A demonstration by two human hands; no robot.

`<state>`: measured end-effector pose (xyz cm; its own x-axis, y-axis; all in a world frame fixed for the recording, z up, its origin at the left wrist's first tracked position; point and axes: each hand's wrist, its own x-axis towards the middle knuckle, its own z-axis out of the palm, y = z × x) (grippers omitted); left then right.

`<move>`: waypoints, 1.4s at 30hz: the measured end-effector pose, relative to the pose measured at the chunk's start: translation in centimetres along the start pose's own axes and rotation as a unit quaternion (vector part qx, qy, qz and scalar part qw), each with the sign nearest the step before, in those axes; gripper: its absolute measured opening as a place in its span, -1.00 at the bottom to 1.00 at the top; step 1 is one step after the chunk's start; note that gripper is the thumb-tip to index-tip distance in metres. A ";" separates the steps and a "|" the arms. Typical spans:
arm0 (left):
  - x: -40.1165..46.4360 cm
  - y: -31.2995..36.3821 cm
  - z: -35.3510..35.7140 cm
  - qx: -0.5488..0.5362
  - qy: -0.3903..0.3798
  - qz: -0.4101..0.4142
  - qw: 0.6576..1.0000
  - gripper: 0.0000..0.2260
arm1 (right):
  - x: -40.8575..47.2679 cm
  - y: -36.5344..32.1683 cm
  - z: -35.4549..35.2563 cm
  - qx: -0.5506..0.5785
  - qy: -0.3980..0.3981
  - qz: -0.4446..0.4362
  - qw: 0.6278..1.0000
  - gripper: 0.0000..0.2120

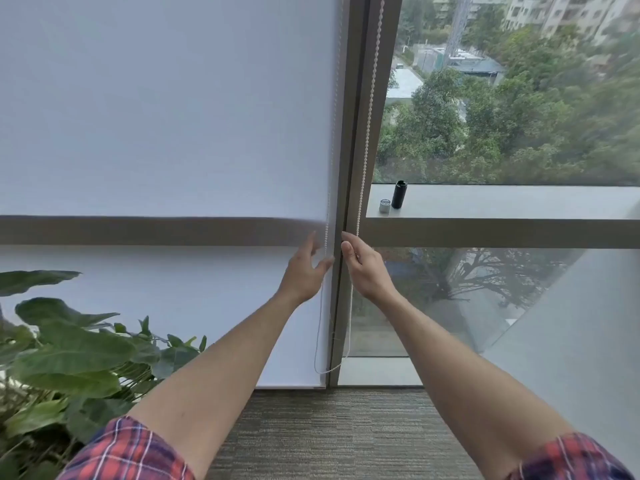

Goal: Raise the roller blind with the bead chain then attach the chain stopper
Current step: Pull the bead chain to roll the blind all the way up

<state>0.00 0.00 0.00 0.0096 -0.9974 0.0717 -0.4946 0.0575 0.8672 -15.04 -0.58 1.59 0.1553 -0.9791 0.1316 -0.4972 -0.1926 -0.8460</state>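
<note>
A white roller blind [166, 116] covers the left window pane down to the floor. Its white bead chain [367, 126] hangs as a loop along the grey window post, with the bottom of the loop [325, 371] just above the carpet. My left hand [304, 271] is at the left strand, fingers spread around it, thumb and fingertips close to the beads. My right hand [363, 268] is curled around the right strand at about the same height. I see no chain stopper on the chain.
A large-leafed potted plant [65, 358] stands at the lower left, close to my left arm. On the sill of the right pane stand a black cylinder [399, 194] and a small silver cap [384, 206]. Grey carpet [329, 431] lies below.
</note>
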 end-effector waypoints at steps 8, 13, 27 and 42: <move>-0.4 0.8 0.3 -0.093 -0.025 0.056 0.994 -0.86 | 2.2 -2.2 -0.1 0.098 0.001 -0.035 0.995 -0.74; -2.1 -0.6 1.4 -0.060 0.000 0.069 0.996 -0.84 | 1.4 -2.7 0.6 0.172 0.001 -0.068 0.983 -0.85; -4.4 -1.2 3.0 -0.018 -0.017 0.116 0.993 -0.92 | -0.5 -4.0 2.0 0.292 0.096 -0.078 0.948 -0.59; -6.9 -3.7 3.9 0.015 -0.070 0.107 0.992 -0.71 | -4.9 -1.5 3.9 0.339 0.076 -0.023 0.937 -0.56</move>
<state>-1.62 6.52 -5.64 -0.2186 -0.9587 0.1820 -0.4982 0.2700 0.8240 -11.68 4.82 0.21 0.0134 -0.9786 0.2054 0.1722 -0.2001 -0.9645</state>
